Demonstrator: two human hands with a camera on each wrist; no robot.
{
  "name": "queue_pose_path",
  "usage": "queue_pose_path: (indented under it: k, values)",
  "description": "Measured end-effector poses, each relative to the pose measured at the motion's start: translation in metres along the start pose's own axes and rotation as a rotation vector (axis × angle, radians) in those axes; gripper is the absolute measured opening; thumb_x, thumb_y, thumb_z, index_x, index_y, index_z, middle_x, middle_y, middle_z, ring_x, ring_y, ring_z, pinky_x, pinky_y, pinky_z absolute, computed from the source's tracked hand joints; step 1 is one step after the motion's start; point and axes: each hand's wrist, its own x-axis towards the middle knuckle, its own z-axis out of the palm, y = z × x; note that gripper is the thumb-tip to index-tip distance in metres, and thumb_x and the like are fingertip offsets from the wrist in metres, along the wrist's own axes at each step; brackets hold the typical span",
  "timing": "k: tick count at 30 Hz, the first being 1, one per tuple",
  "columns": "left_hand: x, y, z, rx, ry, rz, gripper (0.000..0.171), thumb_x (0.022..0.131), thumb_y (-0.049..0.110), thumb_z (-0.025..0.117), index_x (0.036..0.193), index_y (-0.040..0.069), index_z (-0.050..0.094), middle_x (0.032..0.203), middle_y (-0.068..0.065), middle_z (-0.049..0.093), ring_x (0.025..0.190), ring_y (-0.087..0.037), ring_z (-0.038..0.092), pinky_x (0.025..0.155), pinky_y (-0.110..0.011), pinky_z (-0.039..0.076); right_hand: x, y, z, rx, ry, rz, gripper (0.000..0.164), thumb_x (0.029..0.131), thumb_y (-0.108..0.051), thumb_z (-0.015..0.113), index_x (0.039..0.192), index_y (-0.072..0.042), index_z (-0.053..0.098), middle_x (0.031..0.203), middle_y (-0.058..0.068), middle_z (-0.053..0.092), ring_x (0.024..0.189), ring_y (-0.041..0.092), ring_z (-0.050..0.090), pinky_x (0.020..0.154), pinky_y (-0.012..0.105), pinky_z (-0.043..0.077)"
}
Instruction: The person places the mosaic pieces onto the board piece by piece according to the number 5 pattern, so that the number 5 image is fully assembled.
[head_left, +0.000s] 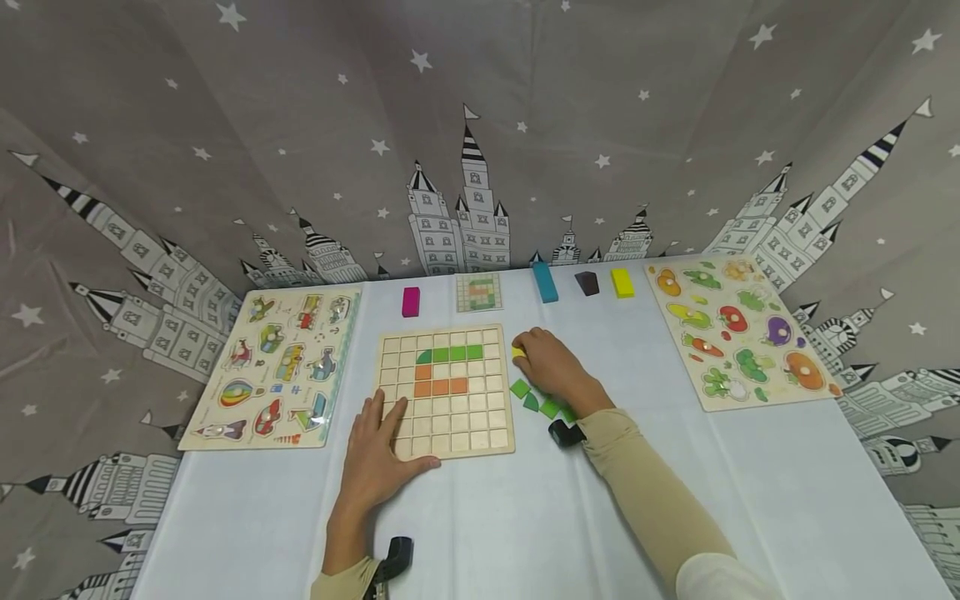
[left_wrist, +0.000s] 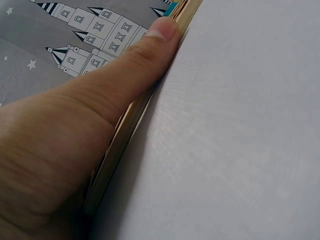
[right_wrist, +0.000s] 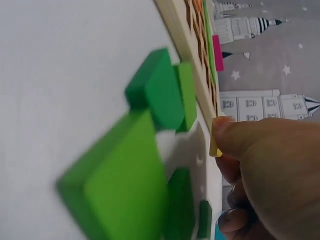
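A square wooden grid board (head_left: 491,421) lies mid-table, with a row of green pieces (head_left: 459,353) and several orange pieces (head_left: 441,387) set in its cells. My left hand (head_left: 378,454) rests on its lower left corner, fingers spread; the thumb (left_wrist: 150,47) lies along the near edge in the left wrist view. Just beyond the board's right edge, my right hand (head_left: 551,362) pinches a small yellow piece (right_wrist: 215,140) between thumb and finger. Loose light green squares (right_wrist: 125,185) and dark green rounded pieces (right_wrist: 162,95) lie on the cloth beneath that hand.
Behind the board stand a magenta block (head_left: 411,302), a small pattern card (head_left: 478,292), a blue block (head_left: 545,282), a dark block (head_left: 588,283) and a yellow block (head_left: 622,282). A vehicle puzzle (head_left: 277,367) lies left, a vegetable puzzle (head_left: 738,329) right.
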Motion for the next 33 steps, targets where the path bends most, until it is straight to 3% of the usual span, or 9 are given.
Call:
queue_pose_path:
  k: [7,12,27,33]
  values:
    - [0.0,0.0,0.0,0.003,0.001,0.009,0.118,0.065,0.062,0.088,0.158,0.01,0.037,0.172,-0.021,0.008,0.158,-0.045,0.004,0.129,-0.062,0.006,0.0,-0.009,0.004,-0.016,-0.019,-0.054,0.039,0.107,-0.03,0.055,0.137,-0.006,0.058,0.129,0.01,0.061,0.116,0.022,0.059,0.103,0.039,0.053]
    - [-0.001,-0.001,0.0,0.003,-0.001,0.009,0.119,0.065,0.063,0.088,0.158,0.01,0.037,0.171,-0.021,0.008,0.158,-0.046,0.004,0.128,-0.063,0.006,0.0,-0.013,0.009,-0.007,-0.047,-0.062,0.038,0.108,-0.031,0.052,0.138,-0.007,0.057,0.132,0.011,0.059,0.12,0.023,0.058,0.106,0.039,0.052]
    - [0.001,-0.001,0.0,0.0,0.002,0.007,0.118,0.065,0.063,0.088,0.159,0.011,0.037,0.172,-0.021,0.009,0.158,-0.045,0.004,0.129,-0.062,0.005,-0.005,-0.022,0.006,-0.001,-0.019,-0.06,0.036,0.105,-0.031,0.058,0.134,-0.009,0.061,0.127,0.009,0.062,0.114,0.022,0.062,0.103,0.039,0.054]
    - [0.001,-0.002,0.002,0.006,-0.003,0.002,0.118,0.065,0.063,0.088,0.158,0.011,0.037,0.172,-0.02,0.008,0.159,-0.045,0.004,0.129,-0.06,0.005,-0.007,-0.027,0.012,0.014,-0.012,-0.113,0.034,0.106,-0.028,0.057,0.132,-0.006,0.06,0.126,0.011,0.062,0.113,0.025,0.062,0.101,0.041,0.054]
